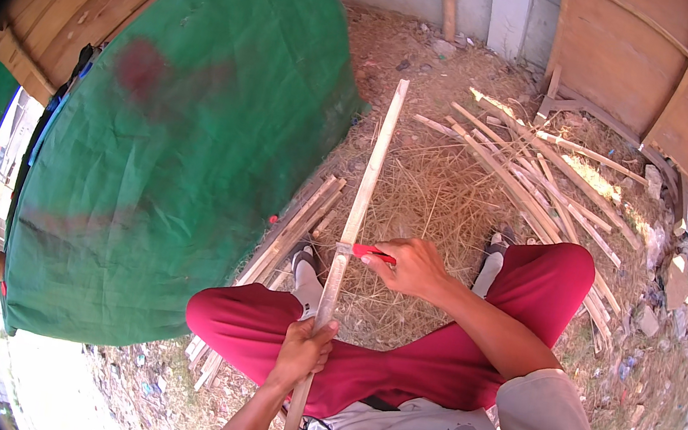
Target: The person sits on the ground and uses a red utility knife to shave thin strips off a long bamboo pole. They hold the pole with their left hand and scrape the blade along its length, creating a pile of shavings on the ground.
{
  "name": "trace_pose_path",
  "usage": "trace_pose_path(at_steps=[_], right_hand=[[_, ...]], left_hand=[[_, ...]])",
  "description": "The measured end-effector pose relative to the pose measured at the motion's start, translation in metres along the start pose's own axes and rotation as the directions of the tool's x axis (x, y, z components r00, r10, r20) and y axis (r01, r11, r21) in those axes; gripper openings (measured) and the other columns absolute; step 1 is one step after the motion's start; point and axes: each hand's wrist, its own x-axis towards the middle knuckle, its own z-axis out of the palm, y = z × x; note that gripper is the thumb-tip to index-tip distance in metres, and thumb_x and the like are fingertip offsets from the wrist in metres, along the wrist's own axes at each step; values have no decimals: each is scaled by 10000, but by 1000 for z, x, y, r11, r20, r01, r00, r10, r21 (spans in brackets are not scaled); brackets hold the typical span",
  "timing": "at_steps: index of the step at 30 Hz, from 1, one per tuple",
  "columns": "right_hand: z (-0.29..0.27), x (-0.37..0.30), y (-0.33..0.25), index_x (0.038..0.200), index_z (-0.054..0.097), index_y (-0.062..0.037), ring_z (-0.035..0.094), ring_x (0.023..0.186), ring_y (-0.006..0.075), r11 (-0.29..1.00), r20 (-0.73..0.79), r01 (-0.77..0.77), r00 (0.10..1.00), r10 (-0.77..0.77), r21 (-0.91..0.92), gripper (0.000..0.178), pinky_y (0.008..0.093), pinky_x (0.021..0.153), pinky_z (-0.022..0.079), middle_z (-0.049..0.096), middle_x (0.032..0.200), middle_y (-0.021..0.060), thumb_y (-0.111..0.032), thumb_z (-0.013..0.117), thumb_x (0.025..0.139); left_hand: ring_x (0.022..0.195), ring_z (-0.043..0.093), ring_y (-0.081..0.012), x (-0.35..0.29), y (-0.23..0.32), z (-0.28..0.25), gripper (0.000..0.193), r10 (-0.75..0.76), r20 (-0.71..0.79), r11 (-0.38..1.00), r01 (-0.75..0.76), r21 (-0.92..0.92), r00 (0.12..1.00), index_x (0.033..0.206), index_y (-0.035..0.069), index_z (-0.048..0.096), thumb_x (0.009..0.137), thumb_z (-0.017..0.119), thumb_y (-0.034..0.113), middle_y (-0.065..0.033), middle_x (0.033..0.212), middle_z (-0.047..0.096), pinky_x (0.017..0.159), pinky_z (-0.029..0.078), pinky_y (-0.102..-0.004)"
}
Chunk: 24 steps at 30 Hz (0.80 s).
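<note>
A long, pale bamboo strip runs slantwise from my lap out over the ground. My left hand is wrapped round its lower part, beside my left knee. In my right hand is a red-handled knife, gripped in closed fingers. Its metal end lies across the strip, roughly midway along, and touches it. The blade's exact shape is too small to tell. Shavings cover the ground beyond the strip and between my feet.
To the left hangs a large green tarp. Bamboo strips lie along its foot, and another pile of strips spreads at the far right. Wooden panels and rubble border the right side. My knees are bent outward.
</note>
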Motion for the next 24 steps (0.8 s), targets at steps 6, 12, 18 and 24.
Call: trace_pose_path(at_steps=[6, 12, 18, 24], right_hand=[[5, 1, -3, 1003, 784, -113, 668, 564, 285, 996, 29, 2, 1000, 1, -91, 353, 427, 491, 507, 734, 763, 107, -435, 672, 913], [9, 9, 11, 1037, 792, -140, 651, 547, 324, 980, 2, -180, 984, 181, -79, 381, 462, 542, 528, 679, 653, 161, -467, 618, 948], [-34, 37, 54, 1055, 796, -163, 666, 568, 318, 882, -55, -434, 900, 431, -182, 383, 444, 553, 537, 657, 608, 140, -474, 590, 968], [-17, 33, 57, 1079, 794, -188, 669, 578, 309, 860, 41, -461, 876, 480, -219, 394, 433, 551, 538, 671, 621, 125, -499, 579, 966]], left_hand=[[450, 310, -38, -13, 5, -6, 262, -79, 0, 997, 79, -14, 997, 830, 119, 473, 1023, 622, 214, 51, 608, 393, 388, 235, -238], [457, 304, -36, -23, -5, -13, 257, -152, -3, 988, 152, 8, 988, 837, 119, 482, 1024, 625, 222, 55, 610, 383, 391, 233, -236], [451, 295, -27, -73, -29, -37, 242, -247, 60, 969, 246, 33, 967, 842, 112, 491, 1031, 613, 200, 63, 597, 371, 384, 225, -227], [449, 296, -25, -91, -30, -50, 208, -253, 28, 966, 250, 68, 967, 850, 98, 519, 1032, 601, 155, 71, 585, 365, 377, 221, -227]])
